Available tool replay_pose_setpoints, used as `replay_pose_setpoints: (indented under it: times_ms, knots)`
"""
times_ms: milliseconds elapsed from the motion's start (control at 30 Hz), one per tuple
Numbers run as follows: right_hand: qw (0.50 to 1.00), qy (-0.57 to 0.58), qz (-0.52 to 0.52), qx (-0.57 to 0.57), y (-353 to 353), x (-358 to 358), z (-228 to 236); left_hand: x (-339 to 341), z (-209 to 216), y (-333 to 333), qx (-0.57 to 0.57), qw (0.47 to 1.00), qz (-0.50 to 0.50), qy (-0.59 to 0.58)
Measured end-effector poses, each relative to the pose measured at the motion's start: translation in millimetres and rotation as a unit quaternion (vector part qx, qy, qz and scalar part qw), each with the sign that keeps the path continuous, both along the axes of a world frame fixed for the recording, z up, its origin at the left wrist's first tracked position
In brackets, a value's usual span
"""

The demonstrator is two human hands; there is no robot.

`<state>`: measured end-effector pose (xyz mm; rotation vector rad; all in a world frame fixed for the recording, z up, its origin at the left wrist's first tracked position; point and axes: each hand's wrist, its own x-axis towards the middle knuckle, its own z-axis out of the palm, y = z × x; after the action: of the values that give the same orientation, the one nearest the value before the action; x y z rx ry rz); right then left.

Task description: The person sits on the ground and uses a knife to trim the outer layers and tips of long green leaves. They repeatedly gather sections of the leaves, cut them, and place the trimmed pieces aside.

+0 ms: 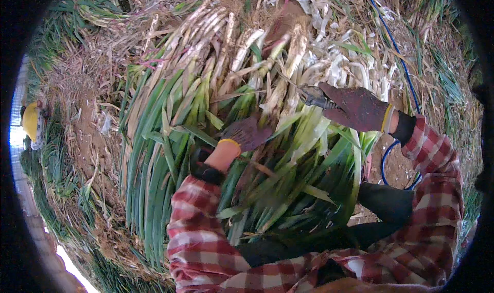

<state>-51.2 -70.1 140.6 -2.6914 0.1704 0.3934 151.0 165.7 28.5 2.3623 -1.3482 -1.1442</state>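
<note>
A large heap of long green onions (pixel 149 154) lies before me, white root ends away from me and green leaves toward me. My left hand (pixel 249 133), in a dark purple glove with a yellow cuff, is closed round some green onion stalks in the middle of the heap; its fingertips are partly hidden. In my gloved right hand (pixel 357 108) is an air blow gun (pixel 318 97), dark grip with a thin metal nozzle. The nozzle points left toward the pale onion stems (pixel 280 92) above my left hand.
A blue hose (pixel 406 72) runs down the right side and loops by my leg. Dry peeled husks (pixel 92 82) and soil lie around the heap. White peelings (pixel 329 66) gather at the far right of it. Another person in yellow (pixel 32 123) is at the far left.
</note>
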Motion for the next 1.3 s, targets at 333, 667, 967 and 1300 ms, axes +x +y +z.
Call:
replay_pose_setpoints:
  times_ms: [333,667,967,1300]
  knots:
    - [0.999,0.03,-0.019,-0.009,9,-19,3,23,7,-31,-0.061,0.995,0.071,-0.042]
    - [0.999,0.029,0.017,0.003,19,-11,-10,24,-31,32,0.057,0.941,-0.236,-0.237]
    - [0.993,0.015,0.087,0.071,62,3,-10,-3,2,31,0.012,0.985,0.17,-0.036]
    - [0.996,0.061,-0.07,0.009,9,93,-56,1,1,34,-0.066,0.987,0.143,-0.041]
